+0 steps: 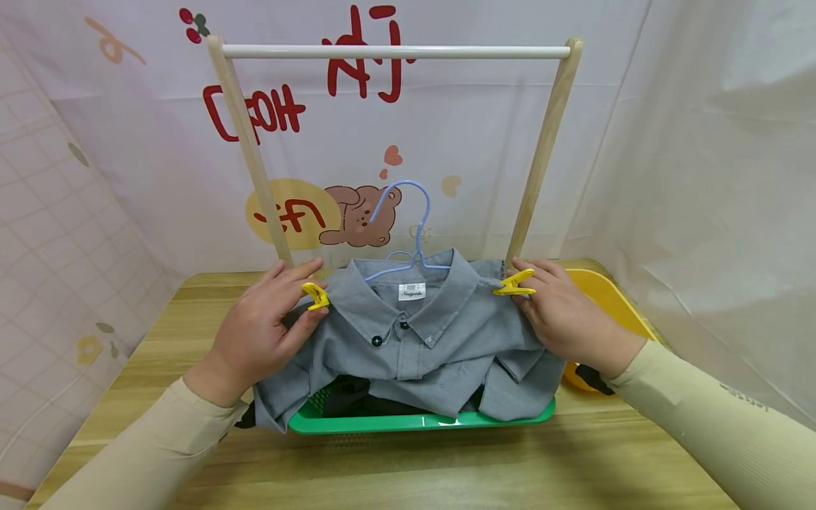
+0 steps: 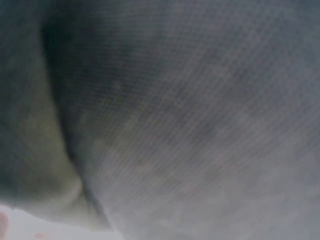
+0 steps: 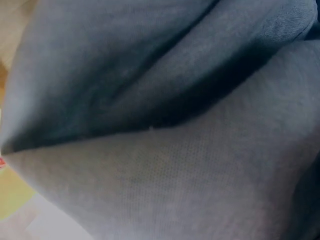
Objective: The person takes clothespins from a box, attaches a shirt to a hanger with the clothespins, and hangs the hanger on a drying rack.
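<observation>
A grey collared shirt (image 1: 382,340) lies over a green basket (image 1: 423,423), with a light blue hanger (image 1: 421,234) inside its collar. On the shirt's left side, my left hand (image 1: 261,326) pinches a small yellow clip (image 1: 316,296) between thumb and fingers. My right hand (image 1: 561,312) holds another yellow clip (image 1: 515,283) at the opposite shoulder; its exact finger contact is partly hidden. Grey shirt fabric (image 2: 200,125) fills most of the left wrist view. Folded shirt cloth (image 3: 150,175) covers most of the right wrist view, and neither wrist view shows a hand.
Behind the shirt stands a wooden rack with a white rail (image 1: 395,52). A yellow basket (image 1: 612,304) is at the right, partly behind my forearm. Dark cloth (image 1: 363,400) shows inside the green basket. Everything stands on a wood-grain table (image 1: 382,474) before a printed backdrop.
</observation>
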A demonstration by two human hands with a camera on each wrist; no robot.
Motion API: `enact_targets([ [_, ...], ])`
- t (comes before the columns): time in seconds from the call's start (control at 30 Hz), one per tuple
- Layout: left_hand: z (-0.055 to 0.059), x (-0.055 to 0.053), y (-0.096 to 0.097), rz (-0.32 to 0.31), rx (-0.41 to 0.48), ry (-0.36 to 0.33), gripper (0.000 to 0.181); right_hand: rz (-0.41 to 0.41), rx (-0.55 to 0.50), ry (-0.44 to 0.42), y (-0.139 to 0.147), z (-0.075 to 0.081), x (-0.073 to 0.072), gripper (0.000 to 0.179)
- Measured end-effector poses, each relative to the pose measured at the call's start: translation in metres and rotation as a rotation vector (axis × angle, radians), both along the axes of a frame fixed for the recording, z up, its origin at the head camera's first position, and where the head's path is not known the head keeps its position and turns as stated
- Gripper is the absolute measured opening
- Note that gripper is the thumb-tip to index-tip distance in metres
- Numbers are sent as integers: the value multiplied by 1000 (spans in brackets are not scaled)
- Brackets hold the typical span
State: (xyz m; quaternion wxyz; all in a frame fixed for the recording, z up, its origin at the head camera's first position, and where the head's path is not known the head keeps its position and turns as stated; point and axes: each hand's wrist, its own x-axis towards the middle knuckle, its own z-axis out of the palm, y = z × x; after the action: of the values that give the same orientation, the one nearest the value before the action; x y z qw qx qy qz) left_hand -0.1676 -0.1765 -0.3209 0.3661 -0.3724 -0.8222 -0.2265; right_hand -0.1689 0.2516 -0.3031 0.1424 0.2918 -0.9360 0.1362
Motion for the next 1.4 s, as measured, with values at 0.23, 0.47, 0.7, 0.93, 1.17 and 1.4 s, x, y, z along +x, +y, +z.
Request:
enact_targets([
  [0.23, 2, -1, -1, -2, 0, -8, 57, -19, -35, -26, 0, -1, 1, 21],
  [0.47, 3, -1, -2, 16, -9, -37, 57, -33, -48, -61, 0, -1, 3, 24],
  [0.7, 3, 1, -5, 43, -21, -54, 58, -59, -69, -99, 0, -1, 3, 24],
  [0.93, 3, 1, -8, 56, -24, -47, 68, -57, -78, -91, 1, -2, 1, 21],
  [1.17, 3, 1, -12, 73, -20, -53, 64, -61, -82, -88, 1, -2, 0, 21],
  [1.4, 5, 0, -15, 94, -4, -64, 71, -65, -88, -82, 2, -2, -1, 23],
])
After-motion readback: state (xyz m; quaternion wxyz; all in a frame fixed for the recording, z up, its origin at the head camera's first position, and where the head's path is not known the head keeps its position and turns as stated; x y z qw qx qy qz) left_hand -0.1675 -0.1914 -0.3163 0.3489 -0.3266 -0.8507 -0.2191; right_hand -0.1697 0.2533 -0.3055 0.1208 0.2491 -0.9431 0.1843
